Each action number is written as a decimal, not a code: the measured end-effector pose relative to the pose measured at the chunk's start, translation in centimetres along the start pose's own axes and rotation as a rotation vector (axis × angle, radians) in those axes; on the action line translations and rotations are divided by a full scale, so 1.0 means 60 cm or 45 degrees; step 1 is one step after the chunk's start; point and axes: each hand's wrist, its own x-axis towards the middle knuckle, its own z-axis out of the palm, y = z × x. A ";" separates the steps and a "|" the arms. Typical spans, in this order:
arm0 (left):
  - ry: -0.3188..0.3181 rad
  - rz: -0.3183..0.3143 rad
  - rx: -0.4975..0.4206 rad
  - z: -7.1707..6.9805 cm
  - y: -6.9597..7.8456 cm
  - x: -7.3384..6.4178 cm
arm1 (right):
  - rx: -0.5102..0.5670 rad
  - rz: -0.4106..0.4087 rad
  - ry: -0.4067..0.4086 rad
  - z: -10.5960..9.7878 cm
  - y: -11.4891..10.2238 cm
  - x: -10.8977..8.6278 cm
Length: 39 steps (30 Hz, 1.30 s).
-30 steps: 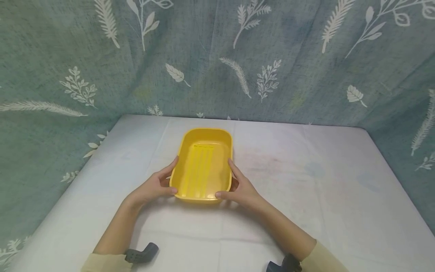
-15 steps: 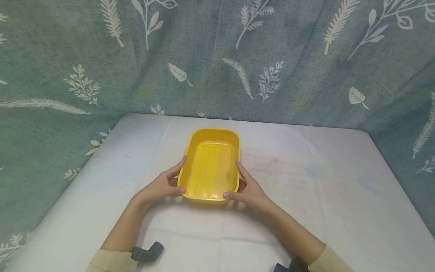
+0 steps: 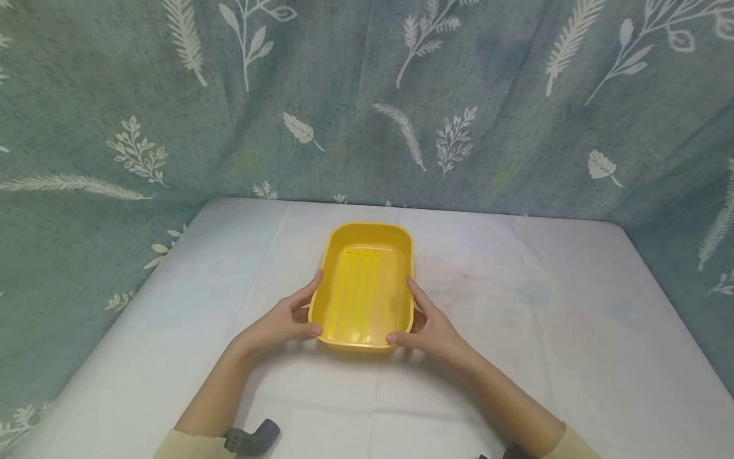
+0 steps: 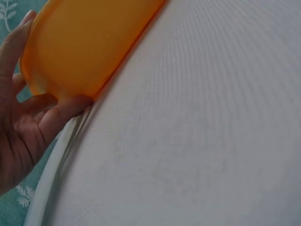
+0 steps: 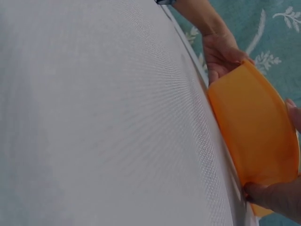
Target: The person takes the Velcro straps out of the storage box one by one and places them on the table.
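Observation:
A yellow plastic tray (image 3: 373, 287) with rounded corners and raised ridges along its floor is at the middle of the white table in the head view. My left hand (image 3: 287, 320) grips its near left corner, thumb on the near rim and fingers along the left side. The near right corner is held by my right hand (image 3: 434, 325) in the same way. In the left wrist view the tray's outer wall (image 4: 89, 47) looks orange between thumb and fingers. The right wrist view shows both hands at the tray (image 5: 254, 122). Some fingers are hidden behind its wall.
A white cloth covers the table (image 3: 550, 331), which spreads out on both sides of the tray. Behind it hangs a green-grey curtain (image 3: 344, 95) with white leaf prints. A dark wrist device (image 3: 252, 438) sits at the left sleeve.
Both hands have moved the tray to the right across the table, most of it in the first half second. Their hold on its near corners looks the same.

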 end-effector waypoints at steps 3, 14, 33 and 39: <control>-0.002 0.000 -0.003 0.002 0.001 0.002 | -0.017 -0.004 0.014 -0.002 -0.001 -0.002; -0.056 0.024 -0.078 0.020 0.011 0.011 | -0.059 0.033 0.031 -0.022 0.006 -0.017; -0.082 0.044 -0.066 0.055 0.021 0.030 | -0.130 0.041 0.101 -0.053 0.009 -0.038; -0.110 0.085 -0.063 0.063 0.023 0.034 | -0.137 0.042 0.108 -0.060 0.012 -0.047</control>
